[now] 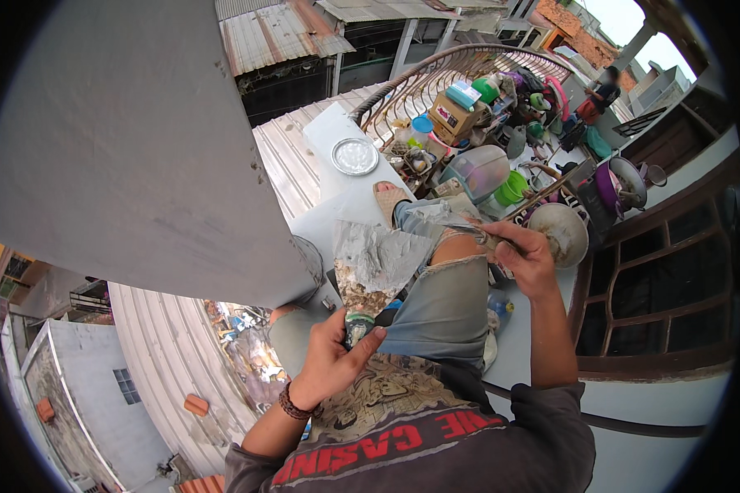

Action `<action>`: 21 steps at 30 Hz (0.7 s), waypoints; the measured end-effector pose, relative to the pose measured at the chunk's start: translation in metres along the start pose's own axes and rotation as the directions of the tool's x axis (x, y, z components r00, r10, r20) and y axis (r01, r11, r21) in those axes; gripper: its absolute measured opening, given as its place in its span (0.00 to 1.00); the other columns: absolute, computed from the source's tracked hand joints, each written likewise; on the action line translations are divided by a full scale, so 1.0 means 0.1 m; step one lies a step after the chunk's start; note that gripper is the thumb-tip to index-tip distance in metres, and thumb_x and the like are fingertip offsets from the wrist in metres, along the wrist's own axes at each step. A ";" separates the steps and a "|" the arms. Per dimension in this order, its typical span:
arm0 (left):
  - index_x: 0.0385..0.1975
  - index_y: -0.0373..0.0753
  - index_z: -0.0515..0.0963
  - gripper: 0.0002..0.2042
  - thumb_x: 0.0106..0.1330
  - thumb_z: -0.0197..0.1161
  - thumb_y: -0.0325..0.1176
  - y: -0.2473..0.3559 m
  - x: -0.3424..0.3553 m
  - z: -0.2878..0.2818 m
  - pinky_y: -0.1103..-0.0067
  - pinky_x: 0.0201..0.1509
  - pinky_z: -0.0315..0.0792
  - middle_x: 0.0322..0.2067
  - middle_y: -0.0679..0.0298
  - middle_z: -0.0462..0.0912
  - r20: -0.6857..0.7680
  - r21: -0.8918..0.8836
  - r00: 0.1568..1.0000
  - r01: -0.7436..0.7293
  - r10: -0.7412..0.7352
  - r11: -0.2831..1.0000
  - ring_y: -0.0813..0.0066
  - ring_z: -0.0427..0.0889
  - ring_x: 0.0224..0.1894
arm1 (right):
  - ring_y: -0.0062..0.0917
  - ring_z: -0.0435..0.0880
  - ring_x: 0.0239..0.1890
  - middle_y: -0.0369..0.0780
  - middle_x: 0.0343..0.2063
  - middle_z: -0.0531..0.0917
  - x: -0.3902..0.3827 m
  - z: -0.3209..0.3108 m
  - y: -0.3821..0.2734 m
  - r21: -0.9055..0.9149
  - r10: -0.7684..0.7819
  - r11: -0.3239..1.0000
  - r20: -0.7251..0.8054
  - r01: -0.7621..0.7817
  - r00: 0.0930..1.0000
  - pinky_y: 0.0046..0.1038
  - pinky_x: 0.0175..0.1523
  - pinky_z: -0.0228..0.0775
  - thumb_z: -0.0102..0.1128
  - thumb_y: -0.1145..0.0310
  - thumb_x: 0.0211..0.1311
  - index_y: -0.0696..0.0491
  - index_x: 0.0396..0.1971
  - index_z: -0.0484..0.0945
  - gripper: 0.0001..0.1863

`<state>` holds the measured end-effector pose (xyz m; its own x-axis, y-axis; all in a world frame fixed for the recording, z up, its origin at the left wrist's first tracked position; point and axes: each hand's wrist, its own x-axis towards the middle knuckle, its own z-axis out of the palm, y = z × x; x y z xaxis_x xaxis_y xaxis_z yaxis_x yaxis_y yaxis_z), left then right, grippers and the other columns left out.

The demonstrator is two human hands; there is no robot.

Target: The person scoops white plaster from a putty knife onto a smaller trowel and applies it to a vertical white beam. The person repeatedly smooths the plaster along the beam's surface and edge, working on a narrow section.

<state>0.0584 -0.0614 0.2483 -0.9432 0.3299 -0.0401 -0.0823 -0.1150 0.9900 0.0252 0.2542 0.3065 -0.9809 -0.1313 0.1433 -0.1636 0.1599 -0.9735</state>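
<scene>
My left hand (330,366) is closed round the handle of a wide putty knife (380,267). Its flared blade points away from me and carries a thick smear of grey putty, with rough brownish patches nearer the handle. My right hand (526,256) grips a second putty knife (446,215), its grey-smeared blade turned left above my knee. The two blades lie close to each other; whether they touch I cannot tell. Beneath them are my legs in ripped jeans (444,316), astride a white ledge.
A large grey column (156,156) rises on the left. Ahead, a round lid (355,156) lies on the ledge. A putty-smeared bowl (561,233) sits to the right. Beyond are a curved railing (436,62), a cardboard box (455,113), a green bucket (512,189) and a person (602,97). Corrugated roofing (168,353) lies below left.
</scene>
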 end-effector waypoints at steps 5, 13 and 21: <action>0.31 0.34 0.77 0.08 0.61 0.71 0.29 -0.05 0.00 -0.07 0.82 0.24 0.64 0.16 0.64 0.75 -0.020 0.202 0.993 -0.108 0.115 0.973 0.87 0.67 0.20 | 0.16 0.79 0.34 0.41 0.44 0.84 -0.04 -0.08 0.12 0.074 -0.003 0.997 0.055 -0.001 0.999 0.18 0.40 0.70 0.63 0.66 0.66 0.61 0.52 0.80 0.19; 0.23 0.36 0.74 0.11 0.60 0.72 0.29 -0.11 0.01 -0.10 0.82 0.21 0.62 0.13 0.68 0.73 -0.002 0.169 0.995 -0.099 0.101 0.981 0.87 0.66 0.17 | 0.19 0.81 0.38 0.42 0.43 0.84 -0.03 -0.03 0.08 0.112 -0.016 0.994 0.089 0.005 0.996 0.20 0.41 0.75 0.64 0.66 0.65 0.62 0.50 0.80 0.19; 0.23 0.37 0.75 0.10 0.61 0.71 0.27 -0.04 -0.02 -0.11 0.82 0.21 0.61 0.13 0.71 0.73 0.047 0.096 0.998 -0.040 0.036 0.995 0.88 0.68 0.17 | 0.24 0.81 0.40 0.43 0.41 0.83 -0.02 -0.05 0.03 -0.045 -0.205 0.976 0.116 0.211 0.972 0.24 0.45 0.70 0.67 0.71 0.59 0.60 0.46 0.83 0.16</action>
<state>0.0575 -0.0722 0.2426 -0.9293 0.3692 0.0019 -0.0128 -0.0374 0.9992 0.0258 0.2598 0.3045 -0.9077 -0.2740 0.3177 -0.3713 0.1724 -0.9123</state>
